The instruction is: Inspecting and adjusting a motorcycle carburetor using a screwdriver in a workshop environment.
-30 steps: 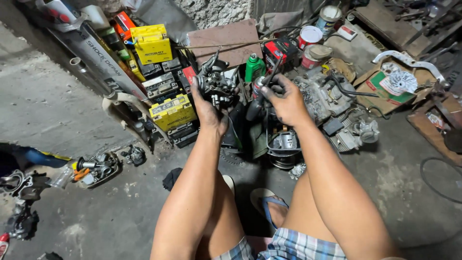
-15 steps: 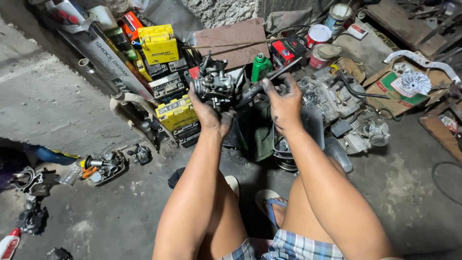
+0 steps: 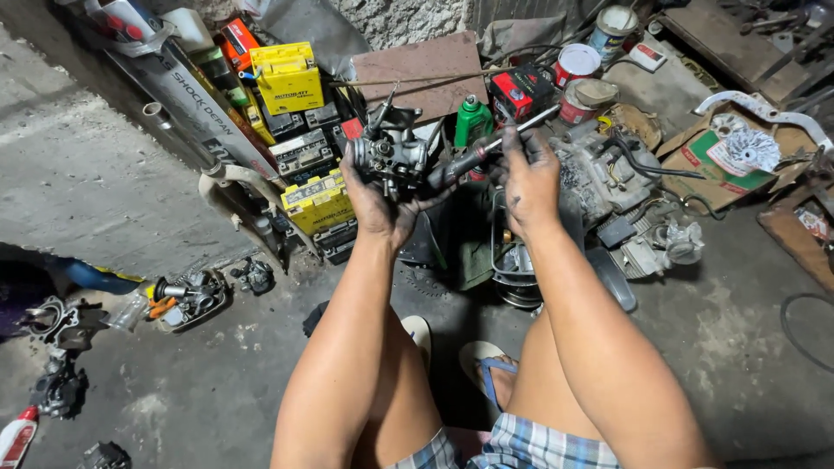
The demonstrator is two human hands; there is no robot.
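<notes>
A stained concrete floor (image 3: 113, 174) filled the frame, with yellow battery boxes (image 3: 287, 78) at upper left and an engine block (image 3: 599, 174) at right of centre. At upper centre, the left hand (image 3: 382, 204) gripped a carburetor (image 3: 391, 152) from below. The right hand (image 3: 530, 178) was closed around a screwdriver (image 3: 478, 152) whose tip met the carburetor. Risk: both hands appeared greasy, so the tip could slip off its seat, or the carburetor could drop onto the concrete.

Hands: two, left hand (image 3: 382, 204) and right hand (image 3: 530, 178)
Carburetor (image 3: 391, 152): one
Screwdriver (image 3: 482, 152): one
Yellow batteries (image 3: 287, 76): two
Round tins (image 3: 578, 62): three
Green bottle (image 3: 472, 120): one
Sandals (image 3: 486, 369): two
</notes>
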